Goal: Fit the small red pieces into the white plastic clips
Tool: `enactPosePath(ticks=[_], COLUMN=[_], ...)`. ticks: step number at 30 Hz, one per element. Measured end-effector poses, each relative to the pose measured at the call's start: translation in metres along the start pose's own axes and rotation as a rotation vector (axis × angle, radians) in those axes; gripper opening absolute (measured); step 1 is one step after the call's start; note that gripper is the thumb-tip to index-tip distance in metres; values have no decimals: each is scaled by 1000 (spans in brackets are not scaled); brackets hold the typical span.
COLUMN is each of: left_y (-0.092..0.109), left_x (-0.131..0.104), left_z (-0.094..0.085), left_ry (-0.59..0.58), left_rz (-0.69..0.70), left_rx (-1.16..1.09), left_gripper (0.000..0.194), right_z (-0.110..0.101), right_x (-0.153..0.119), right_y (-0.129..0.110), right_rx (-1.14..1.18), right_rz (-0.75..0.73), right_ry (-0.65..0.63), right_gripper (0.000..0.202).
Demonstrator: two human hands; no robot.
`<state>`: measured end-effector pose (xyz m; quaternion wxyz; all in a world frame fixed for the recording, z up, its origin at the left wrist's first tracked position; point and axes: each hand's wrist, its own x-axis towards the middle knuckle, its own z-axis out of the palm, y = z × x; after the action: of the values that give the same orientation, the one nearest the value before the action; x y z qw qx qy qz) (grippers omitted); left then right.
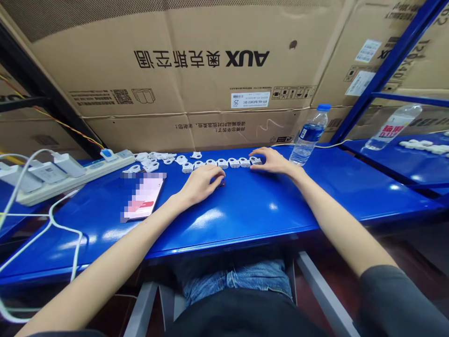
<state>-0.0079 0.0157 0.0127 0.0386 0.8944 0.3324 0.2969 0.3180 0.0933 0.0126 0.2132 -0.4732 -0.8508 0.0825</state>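
The rightmost white part [256, 160] lay on the blue table [245, 215], between parted thumb and fingers of the right hand [268, 160]; from where I stood, pinching was indeterminable. The part was ring-shaped. The left hand [203, 182] curled beside a red item [223, 183], its grip unclear.

I log bright light over the bench [242, 213], with white glare near its front edge and smaller spots toward its right end. Below that edge, the floor [414, 264] is dim and blurred. Wide-angle distortion stretches the forearms [105, 276] outward. I find the white pieces [222, 163] soft in detail and the phone [147, 194] partly pixelated.
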Motion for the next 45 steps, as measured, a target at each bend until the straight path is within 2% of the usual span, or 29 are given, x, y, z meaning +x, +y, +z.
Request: enactPosePath(ticks=[5,10,14,21,33,40,45], left_y=[1,6,7,4,-1,3,4], left_x=[1,4,6,7,7,6,7], left_z=[1,2,0,-2,1,-1,-3], left_ry=[80,126,152,197,266,271,286], left_rz=[-123,-262,-320,-352,-376,-377,-408], left_rx=[-58,-213,-295,-414,-428,-339,-371], left_gripper=[21,17,12,16,19,18,20], right_z=[14,20,20,22,36,37,38], right_x=[2,2,2,1,-9,-10,-10], right_y=[-18,-29,-33,-48,-98,-102,-101], right_rx=[-169,-183,-150,-77,30,-2,5], right_rz=[-79,-92,-106,-183,-376,-399,-427], right_ry=[52,71,99,148,152,192,204], right_gripper=[35,30,30,30,29,32,31])
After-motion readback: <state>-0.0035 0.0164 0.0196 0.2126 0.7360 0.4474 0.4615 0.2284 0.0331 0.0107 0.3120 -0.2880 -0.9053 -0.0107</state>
